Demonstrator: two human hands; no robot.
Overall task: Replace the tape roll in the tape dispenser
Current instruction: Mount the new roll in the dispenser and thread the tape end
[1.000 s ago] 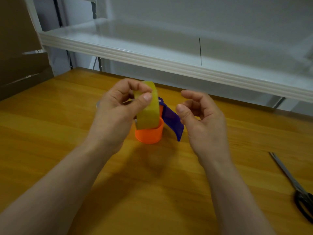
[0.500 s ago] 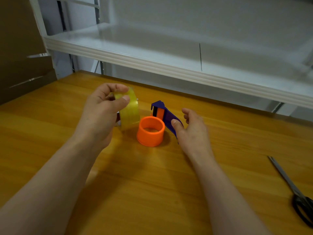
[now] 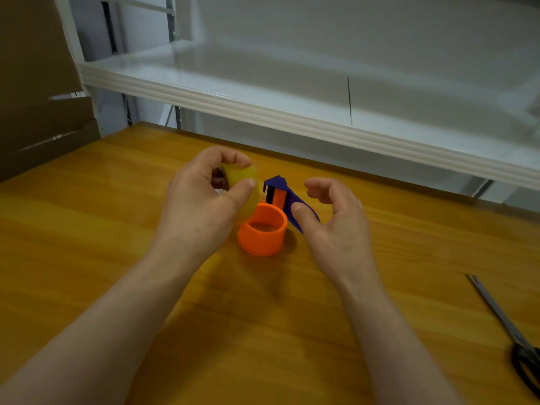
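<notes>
Since half-second ago right hand (image 3: 336, 226) lifted, fingers spread, empty. Left hand (image 3: 201, 206) pinching tape roll (image 3: 244, 182) at 10 o'clock of orange hub (image 3: 262, 232), axis roughly horizontal; left nearer, I'd seat it.

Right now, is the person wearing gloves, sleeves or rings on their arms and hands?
No. Both the left hand and the right hand are bare, with no gloves, rings or watch that I can see. Both forearms are bare too, with no sleeve showing down to the picture's edge.

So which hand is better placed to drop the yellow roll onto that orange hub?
Left hand: it holds the yellowish tape roll just beside the orange dispenser hub. Right hand is empty, thumb on the purple blade guard.
</notes>
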